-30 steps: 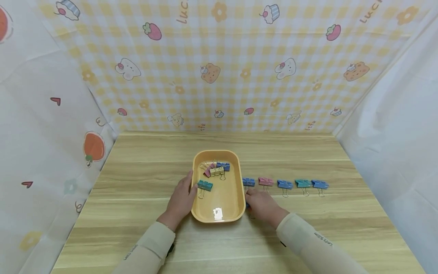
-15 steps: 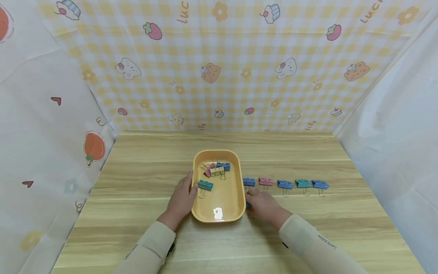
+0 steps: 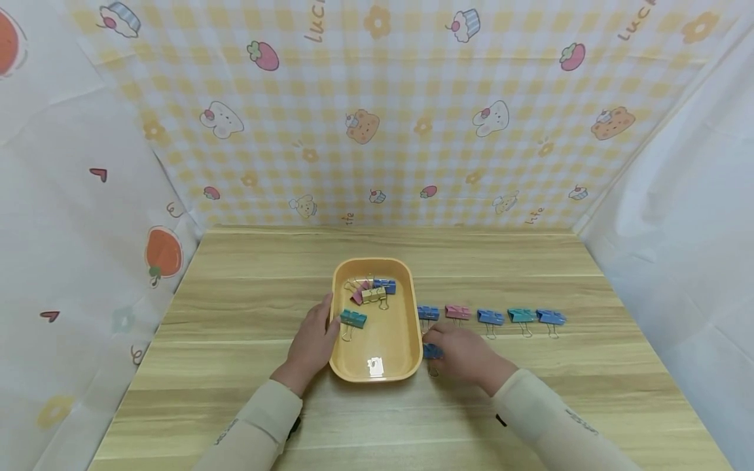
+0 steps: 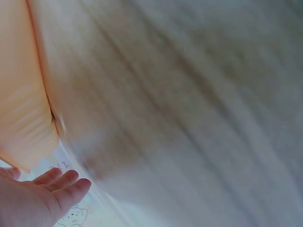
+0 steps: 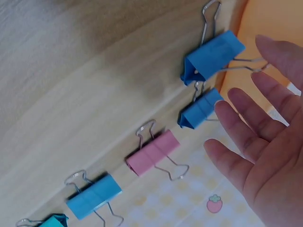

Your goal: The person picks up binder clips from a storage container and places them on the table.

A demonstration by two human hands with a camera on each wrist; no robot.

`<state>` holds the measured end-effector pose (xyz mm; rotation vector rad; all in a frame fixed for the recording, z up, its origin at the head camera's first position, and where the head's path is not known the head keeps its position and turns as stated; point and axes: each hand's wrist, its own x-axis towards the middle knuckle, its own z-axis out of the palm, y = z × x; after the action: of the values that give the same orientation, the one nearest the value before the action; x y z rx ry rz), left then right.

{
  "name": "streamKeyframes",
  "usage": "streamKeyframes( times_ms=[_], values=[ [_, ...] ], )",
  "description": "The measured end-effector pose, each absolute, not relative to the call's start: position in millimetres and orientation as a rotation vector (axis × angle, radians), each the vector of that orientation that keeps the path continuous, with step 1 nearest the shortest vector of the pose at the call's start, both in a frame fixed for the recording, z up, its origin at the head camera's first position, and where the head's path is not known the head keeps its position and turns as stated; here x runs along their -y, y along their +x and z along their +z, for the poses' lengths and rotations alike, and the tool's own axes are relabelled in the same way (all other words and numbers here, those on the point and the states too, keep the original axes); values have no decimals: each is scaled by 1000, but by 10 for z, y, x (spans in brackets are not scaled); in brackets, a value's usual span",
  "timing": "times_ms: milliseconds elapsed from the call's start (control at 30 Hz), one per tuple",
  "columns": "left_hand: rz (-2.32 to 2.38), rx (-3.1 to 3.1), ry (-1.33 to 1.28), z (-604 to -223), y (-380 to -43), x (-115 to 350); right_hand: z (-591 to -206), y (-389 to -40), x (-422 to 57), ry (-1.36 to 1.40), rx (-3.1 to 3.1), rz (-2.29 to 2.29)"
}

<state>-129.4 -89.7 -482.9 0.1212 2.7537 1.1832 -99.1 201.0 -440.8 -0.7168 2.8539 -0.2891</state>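
A yellow tray holds several binder clips. My left hand rests against its left side, thumb at the rim; in the left wrist view the fingers look fairly straight. My right hand is beside the tray's right side, over a blue binder clip lying on the table. In the right wrist view its fingers are spread and loosely bent, with thumb and index fingertip around the wire handle of that blue clip; whether they touch it I cannot tell. A second blue clip lies just beyond.
Rightward along the table run a pink clip, a blue clip, a teal clip and another blue clip. Inside the tray are teal, yellow, pink and blue clips. A checked cloth hangs behind.
My right hand has drawn slightly right, and more of the near blue clip shows beside the tray. My left hand and the tray stay where they were.
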Motion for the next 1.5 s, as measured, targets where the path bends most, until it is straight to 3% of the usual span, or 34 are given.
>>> streamKeyframes(
  times_ms=[733, 1500],
  values=[
    [1018, -2827, 90, -4813, -1310, 878, -4088, -1115, -2072, -813, -2920, -356],
    [860, -2832, 78, -4725, -1306, 877, -3909, -1460, -1150, -974, -2810, -249]
  ],
)
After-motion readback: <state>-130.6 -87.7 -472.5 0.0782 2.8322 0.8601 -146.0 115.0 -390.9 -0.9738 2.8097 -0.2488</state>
